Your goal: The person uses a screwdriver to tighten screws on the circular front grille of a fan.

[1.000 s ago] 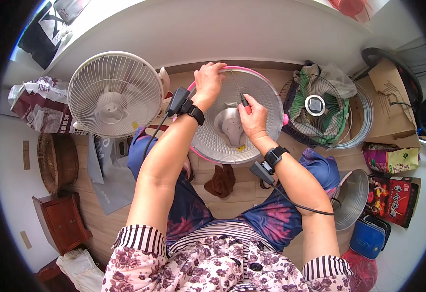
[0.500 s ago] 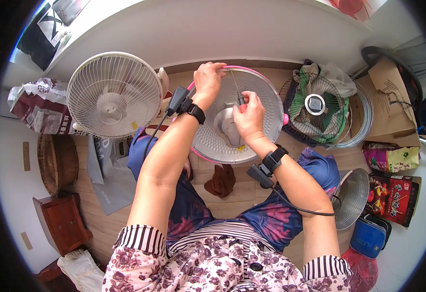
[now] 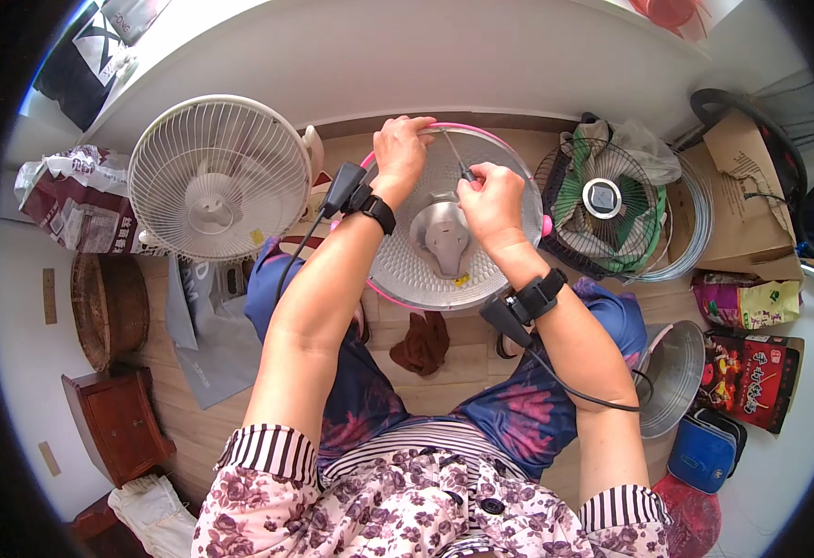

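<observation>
Tool and rim, seen from above: your right hand closes around the handle of a slim screwdriver, the fingers gripping it above the lower-right part of a silver dish with a dimpled surface. The governing relation is the shaft's long axis — it runs from your right fingertips up and slightly left, away from your body, toward the dish's pink rim at the top. The tip ends close beside the fingers of your left hand, which touch that rim at its upper left; whether they pinch it or merely rest there you cannot tell from this view. Of your two hands, the left lies nearer the tip, the right holds the far end. The dish's metal central housing sits below and left of your right fingers, apart from the shaft. A white fan stands left of the dish; a dark wire guard lies right.
</observation>
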`<state>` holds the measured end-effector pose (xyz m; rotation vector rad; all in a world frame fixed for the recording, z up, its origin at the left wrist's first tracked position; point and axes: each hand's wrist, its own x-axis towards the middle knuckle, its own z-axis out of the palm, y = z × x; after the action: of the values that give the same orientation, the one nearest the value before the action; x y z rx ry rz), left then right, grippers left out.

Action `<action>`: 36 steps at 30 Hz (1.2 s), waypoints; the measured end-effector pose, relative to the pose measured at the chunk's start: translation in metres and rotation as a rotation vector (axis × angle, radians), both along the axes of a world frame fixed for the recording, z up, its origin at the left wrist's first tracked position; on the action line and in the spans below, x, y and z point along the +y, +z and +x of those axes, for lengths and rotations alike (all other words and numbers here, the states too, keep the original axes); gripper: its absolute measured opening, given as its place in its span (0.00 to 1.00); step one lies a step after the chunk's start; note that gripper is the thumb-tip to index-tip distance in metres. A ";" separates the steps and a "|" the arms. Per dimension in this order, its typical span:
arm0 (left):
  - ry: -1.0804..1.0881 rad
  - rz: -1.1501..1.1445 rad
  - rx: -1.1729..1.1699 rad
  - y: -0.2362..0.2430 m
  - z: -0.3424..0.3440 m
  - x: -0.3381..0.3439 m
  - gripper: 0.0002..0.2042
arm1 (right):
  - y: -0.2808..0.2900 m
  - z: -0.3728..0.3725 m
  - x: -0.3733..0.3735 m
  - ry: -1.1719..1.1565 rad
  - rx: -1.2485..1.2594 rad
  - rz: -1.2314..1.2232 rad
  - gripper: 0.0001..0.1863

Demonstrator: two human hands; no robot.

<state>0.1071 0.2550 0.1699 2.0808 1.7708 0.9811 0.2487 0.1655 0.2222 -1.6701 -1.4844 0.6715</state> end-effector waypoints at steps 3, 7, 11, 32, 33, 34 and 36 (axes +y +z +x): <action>-0.009 0.016 0.012 0.000 0.001 0.001 0.14 | 0.001 0.001 0.006 -0.031 0.055 -0.004 0.09; -0.013 -0.003 -0.022 0.005 0.002 0.002 0.13 | 0.014 0.003 0.004 0.025 -0.189 0.046 0.08; 0.077 -0.156 -0.194 0.012 0.004 0.001 0.12 | 0.011 -0.001 -0.001 0.083 -0.410 0.093 0.06; 0.045 -0.145 -0.132 0.009 0.006 0.001 0.12 | 0.006 -0.007 0.001 0.013 -0.124 -0.027 0.08; 0.042 -0.138 -0.124 0.009 0.006 0.001 0.11 | 0.004 -0.006 0.001 0.009 -0.054 -0.059 0.08; 0.042 -0.138 -0.125 0.009 0.007 0.001 0.11 | 0.002 -0.005 0.002 0.009 -0.055 -0.059 0.08; 0.066 -0.111 -0.105 0.010 0.009 0.000 0.11 | 0.000 -0.004 0.002 0.000 -0.008 -0.069 0.09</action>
<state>0.1163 0.2552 0.1799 1.8809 1.8082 0.9667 0.2449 0.1676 0.2221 -1.7270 -1.4824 0.7245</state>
